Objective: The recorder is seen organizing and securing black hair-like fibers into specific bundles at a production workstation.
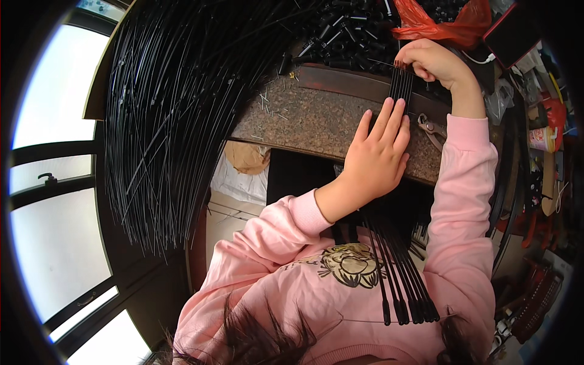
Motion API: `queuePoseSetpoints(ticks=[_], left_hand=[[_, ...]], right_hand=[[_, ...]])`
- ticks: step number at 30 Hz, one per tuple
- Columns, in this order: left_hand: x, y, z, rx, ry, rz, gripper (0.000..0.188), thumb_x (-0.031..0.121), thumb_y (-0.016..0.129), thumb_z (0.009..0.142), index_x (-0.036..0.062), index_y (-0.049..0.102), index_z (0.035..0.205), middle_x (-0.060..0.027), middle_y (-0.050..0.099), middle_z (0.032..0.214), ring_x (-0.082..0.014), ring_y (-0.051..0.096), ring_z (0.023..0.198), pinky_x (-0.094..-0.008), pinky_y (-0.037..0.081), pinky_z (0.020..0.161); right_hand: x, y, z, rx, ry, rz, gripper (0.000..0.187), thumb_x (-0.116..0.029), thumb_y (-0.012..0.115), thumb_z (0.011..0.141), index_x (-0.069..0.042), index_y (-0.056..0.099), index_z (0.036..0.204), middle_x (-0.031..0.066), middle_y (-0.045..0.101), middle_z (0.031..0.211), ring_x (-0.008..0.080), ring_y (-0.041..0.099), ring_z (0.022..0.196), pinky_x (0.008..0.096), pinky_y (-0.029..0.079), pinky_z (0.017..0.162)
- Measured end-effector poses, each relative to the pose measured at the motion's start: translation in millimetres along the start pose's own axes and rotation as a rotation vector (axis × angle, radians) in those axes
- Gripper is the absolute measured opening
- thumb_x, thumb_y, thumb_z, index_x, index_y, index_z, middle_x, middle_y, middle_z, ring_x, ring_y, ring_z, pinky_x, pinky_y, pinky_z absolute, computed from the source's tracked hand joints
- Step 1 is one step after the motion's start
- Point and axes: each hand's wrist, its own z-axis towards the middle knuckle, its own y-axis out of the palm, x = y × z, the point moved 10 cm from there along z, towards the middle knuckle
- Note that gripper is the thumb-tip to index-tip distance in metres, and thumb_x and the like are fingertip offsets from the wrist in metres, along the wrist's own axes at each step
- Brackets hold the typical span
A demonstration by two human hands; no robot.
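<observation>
My right hand [435,64] is pinching narrow beyond the strip [347,85]; my left hand [377,152] is lying nearer me.

My right fingertips are touching the rods' [399,85] far ends, though I cannot tell whether they are gripping any. My left fingers are lying long and slightly spread along the row, reaching the strip's near edge. The rods are running lengthwise toward me, crossing the strip right of its middle and passing under my left hand. Thick black ends [417,310] are hanging well this side of the strip; my hand is hiding whether they belong to the same row. Pliers [433,126] are resting just nearside of the strip's right end; black fittings [350,36] are lying beyond it.
</observation>
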Motion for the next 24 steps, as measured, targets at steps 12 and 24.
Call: queuePoseSetpoints(ticks=[12,24], left_hand=[[-2.5,1.0,3.5,-0.021,0.009,-0.022,0.049,0.018,0.044,0.068,-0.0029,0.030,0.110,-0.0173,0.027,0.117,-0.0287,0.026,0.109,-0.0377,0.023,0.087],[-12.6,5.9,3.6,-0.020,-0.042,-0.011,0.050,0.013,0.040,0.070,-0.0020,0.024,0.115,-0.0147,0.023,0.121,-0.0275,0.021,0.112,-0.0379,0.021,0.089]], right_hand=[[-4.0,-68.2,-19.4,0.363,-0.253,-0.127,0.015,-0.011,0.048,0.069,0.000,0.053,0.079,0.0016,0.052,0.066,0.0035,0.041,0.046,0.0144,0.031,0.043],[18.9,-91.0,-77.6,0.709,-0.103,-0.567,0.010,-0.007,0.055,0.059,0.000,0.051,0.066,0.0093,0.050,0.056,0.0175,0.050,0.054,0.0272,0.039,0.051]])
